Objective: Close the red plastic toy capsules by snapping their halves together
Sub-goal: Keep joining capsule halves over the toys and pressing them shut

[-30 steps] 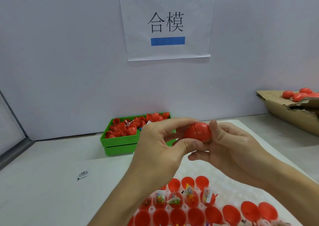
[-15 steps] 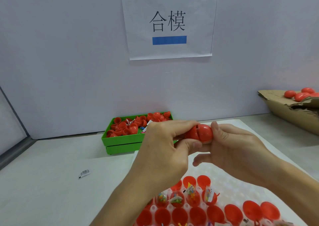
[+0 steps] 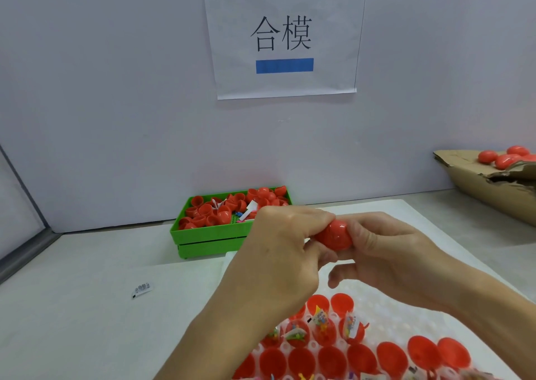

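A red capsule [image 3: 336,236] is held above the table between both hands, its halves pressed together. My left hand [image 3: 278,260] grips its left end with fingers curled over the top. From the right, my right hand [image 3: 385,257] clasps the other end, thumb on top. Below the hands lies a white dimpled tray [image 3: 406,316] with open red capsule halves [image 3: 330,362], several holding small wrapped toys [image 3: 320,320].
A green bin [image 3: 208,239] of loose red halves stands at the back by the wall. A cardboard box [image 3: 490,188] with closed red capsules [image 3: 504,159] sits at the far right. A small packet [image 3: 142,289] lies on the table at left.
The two hands have pressed closer together on the capsule; the seam between its halves, visible before, is now hidden or shut. The hands stay at about the same height.
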Demonstrator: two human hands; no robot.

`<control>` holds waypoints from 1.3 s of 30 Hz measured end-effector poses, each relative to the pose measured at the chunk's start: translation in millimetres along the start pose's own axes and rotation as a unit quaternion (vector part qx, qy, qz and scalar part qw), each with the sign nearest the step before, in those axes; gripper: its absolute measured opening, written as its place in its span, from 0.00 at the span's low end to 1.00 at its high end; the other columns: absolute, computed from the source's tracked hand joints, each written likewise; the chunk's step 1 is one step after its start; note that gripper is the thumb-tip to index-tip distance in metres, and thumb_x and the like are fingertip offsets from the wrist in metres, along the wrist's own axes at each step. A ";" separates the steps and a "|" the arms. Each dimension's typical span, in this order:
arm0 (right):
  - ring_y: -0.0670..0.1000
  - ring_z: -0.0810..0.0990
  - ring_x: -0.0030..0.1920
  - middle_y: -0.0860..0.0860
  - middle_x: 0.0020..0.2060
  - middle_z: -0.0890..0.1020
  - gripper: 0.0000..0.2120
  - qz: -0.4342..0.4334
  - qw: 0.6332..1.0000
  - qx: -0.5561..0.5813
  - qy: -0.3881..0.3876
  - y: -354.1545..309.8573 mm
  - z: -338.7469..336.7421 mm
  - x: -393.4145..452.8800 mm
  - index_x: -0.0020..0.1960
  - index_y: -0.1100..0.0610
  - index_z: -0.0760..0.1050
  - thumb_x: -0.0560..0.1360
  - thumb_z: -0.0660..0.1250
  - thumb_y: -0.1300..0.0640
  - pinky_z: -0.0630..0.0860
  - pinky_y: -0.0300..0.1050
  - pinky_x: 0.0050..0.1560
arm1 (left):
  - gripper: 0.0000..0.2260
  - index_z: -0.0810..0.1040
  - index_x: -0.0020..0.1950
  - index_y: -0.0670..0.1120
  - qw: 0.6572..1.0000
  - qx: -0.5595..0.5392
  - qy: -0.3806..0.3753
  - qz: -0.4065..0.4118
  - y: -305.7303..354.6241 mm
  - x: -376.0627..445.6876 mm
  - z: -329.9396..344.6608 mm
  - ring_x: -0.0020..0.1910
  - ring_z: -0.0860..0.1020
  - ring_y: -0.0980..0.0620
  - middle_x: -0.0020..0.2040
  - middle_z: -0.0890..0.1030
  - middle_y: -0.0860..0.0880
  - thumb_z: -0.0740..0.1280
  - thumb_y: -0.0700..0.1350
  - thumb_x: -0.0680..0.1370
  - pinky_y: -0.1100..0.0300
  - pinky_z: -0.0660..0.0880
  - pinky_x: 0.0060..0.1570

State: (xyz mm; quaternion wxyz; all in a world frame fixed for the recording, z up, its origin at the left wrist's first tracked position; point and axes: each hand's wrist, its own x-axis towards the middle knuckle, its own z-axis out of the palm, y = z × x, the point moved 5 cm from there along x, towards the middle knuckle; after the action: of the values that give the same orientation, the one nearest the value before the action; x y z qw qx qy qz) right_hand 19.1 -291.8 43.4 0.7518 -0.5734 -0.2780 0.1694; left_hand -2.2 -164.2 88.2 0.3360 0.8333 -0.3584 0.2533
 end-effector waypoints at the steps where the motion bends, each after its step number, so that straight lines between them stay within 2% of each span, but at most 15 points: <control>1: 0.57 0.83 0.48 0.60 0.46 0.83 0.22 -0.001 1.000 0.008 -0.008 -1.9 0.3 -0.6 0.56 0.66 0.80 0.76 0.69 0.47 0.79 0.47 0.45 | 0.10 0.86 0.49 0.47 0.999 -0.050 0.005 -0.020 -3.0 -0.1 -0.4 0.46 0.81 0.57 0.43 0.85 0.56 0.71 0.39 0.71 0.68 0.77 0.48; 4: 0.59 0.83 0.48 0.65 0.49 0.81 0.28 0.000 0.999 0.035 -0.034 -6.4 1.3 -2.2 0.59 0.70 0.77 0.73 0.73 0.46 0.79 0.47 0.46 | 0.16 0.87 0.51 0.47 0.968 -0.228 -0.006 -0.101 -14.4 -0.3 0.4 0.45 0.83 0.53 0.48 0.85 0.56 0.76 0.32 0.68 0.62 0.81 0.47; 6: 0.60 0.83 0.49 0.67 0.52 0.80 0.29 -0.003 0.998 0.049 -0.039 -7.9 2.1 -2.8 0.60 0.70 0.76 0.73 0.73 0.47 0.79 0.47 0.46 | 0.15 0.87 0.50 0.46 0.956 -0.268 -0.007 -0.115 -15.5 -0.4 0.5 0.44 0.82 0.47 0.49 0.85 0.54 0.76 0.32 0.68 0.61 0.82 0.45; 8: 0.60 0.83 0.49 0.69 0.54 0.80 0.29 -0.004 0.998 0.055 -0.025 -8.8 1.5 -3.2 0.60 0.70 0.77 0.72 0.74 0.47 0.80 0.47 0.47 | 0.14 0.86 0.51 0.47 0.962 -0.251 -0.004 -0.111 -13.5 -0.8 1.5 0.47 0.83 0.53 0.49 0.85 0.55 0.76 0.33 0.69 0.61 0.81 0.47; 11: 0.58 0.84 0.48 0.70 0.54 0.80 0.25 -0.007 0.999 0.003 0.046 -11.8 -4.0 -2.5 0.57 0.69 0.78 0.72 0.72 0.49 0.81 0.44 0.44 | 0.13 0.85 0.52 0.49 0.976 -0.197 0.007 -0.094 -12.1 -1.3 3.0 0.52 0.82 0.58 0.47 0.84 0.57 0.75 0.35 0.72 0.65 0.80 0.51; 14: 0.57 0.86 0.45 0.63 0.45 0.85 0.15 -0.035 0.985 -0.102 0.138 -17.2 -10.5 -3.6 0.52 0.59 0.84 0.71 0.74 0.50 0.81 0.40 0.41 | 0.10 0.83 0.48 0.52 0.990 -0.119 0.034 -0.068 -13.0 -1.9 2.4 0.46 0.82 0.56 0.41 0.83 0.57 0.74 0.36 0.73 0.65 0.80 0.46; 17: 0.55 0.87 0.43 0.57 0.41 0.87 0.13 -0.072 0.959 -0.210 0.179 -21.3 -9.5 -6.6 0.49 0.51 0.86 0.70 0.69 0.48 0.81 0.40 0.40 | 0.09 0.82 0.46 0.50 0.992 -0.085 0.040 -0.079 -16.9 -3.8 5.2 0.41 0.83 0.52 0.38 0.83 0.54 0.73 0.36 0.73 0.57 0.81 0.42; 19: 0.53 0.87 0.41 0.53 0.39 0.87 0.11 -0.094 0.943 -0.263 0.179 -24.0 -6.1 -7.9 0.49 0.49 0.86 0.72 0.68 0.48 0.82 0.41 0.39 | 0.09 0.84 0.47 0.49 0.991 -0.089 0.033 -0.096 -19.8 -5.0 7.9 0.39 0.83 0.50 0.37 0.84 0.53 0.73 0.35 0.73 0.54 0.81 0.40; 23: 0.51 0.87 0.40 0.49 0.39 0.87 0.10 -0.112 0.934 -0.299 0.163 -26.9 0.1 -9.0 0.49 0.46 0.86 0.71 0.69 0.49 0.82 0.40 0.37 | 0.09 0.86 0.50 0.49 0.988 -0.106 0.034 -0.108 -22.2 -5.4 8.3 0.39 0.84 0.52 0.38 0.85 0.54 0.74 0.36 0.74 0.56 0.81 0.39; 27: 0.52 0.87 0.39 0.52 0.38 0.87 0.09 -0.129 0.930 -0.292 0.182 -26.7 -2.6 -9.4 0.48 0.51 0.85 0.71 0.68 0.55 0.82 0.40 0.37 | 0.11 0.87 0.50 0.50 0.981 -0.147 0.046 -0.121 -21.4 -5.4 8.8 0.41 0.84 0.54 0.38 0.85 0.55 0.75 0.36 0.72 0.60 0.82 0.42; 31: 0.53 0.87 0.39 0.54 0.39 0.87 0.10 -0.139 0.936 -0.265 0.185 -28.1 -3.2 -9.4 0.48 0.51 0.85 0.70 0.68 0.55 0.82 0.40 0.36 | 0.15 0.84 0.49 0.57 0.976 -0.177 0.059 -0.115 -22.5 -4.0 5.8 0.41 0.84 0.56 0.39 0.85 0.58 0.76 0.36 0.71 0.60 0.82 0.44; 34: 0.53 0.87 0.39 0.53 0.39 0.87 0.10 -0.135 0.934 -0.274 0.186 -28.0 -3.6 -9.7 0.49 0.52 0.85 0.70 0.68 0.54 0.82 0.40 0.37 | 0.20 0.81 0.48 0.62 0.980 -0.164 0.062 -0.099 -19.2 -3.3 4.3 0.42 0.83 0.59 0.41 0.84 0.61 0.76 0.35 0.71 0.66 0.80 0.44; 36: 0.53 0.87 0.39 0.53 0.38 0.87 0.10 -0.135 0.931 -0.281 0.190 -27.9 -3.6 -9.8 0.49 0.53 0.85 0.70 0.68 0.54 0.82 0.40 0.37 | 0.20 0.81 0.49 0.60 0.982 -0.156 0.066 -0.088 -16.8 -3.4 3.6 0.42 0.83 0.63 0.43 0.83 0.63 0.76 0.34 0.70 0.72 0.78 0.42; 39: 0.52 0.87 0.39 0.51 0.39 0.87 0.10 -0.133 0.926 -0.295 0.197 -28.6 -2.9 -10.0 0.49 0.52 0.85 0.70 0.68 0.53 0.82 0.41 0.38 | 0.21 0.82 0.52 0.58 0.984 -0.143 0.073 -0.081 -18.0 -3.5 4.4 0.43 0.82 0.64 0.44 0.84 0.64 0.76 0.34 0.70 0.73 0.77 0.43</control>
State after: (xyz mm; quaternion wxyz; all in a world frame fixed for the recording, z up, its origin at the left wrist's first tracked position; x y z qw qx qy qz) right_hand 11.2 -308.0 68.0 0.6044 -0.7484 -0.2356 -0.1384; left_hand 10.3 -156.6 76.3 0.4963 0.7823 -0.2969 0.2313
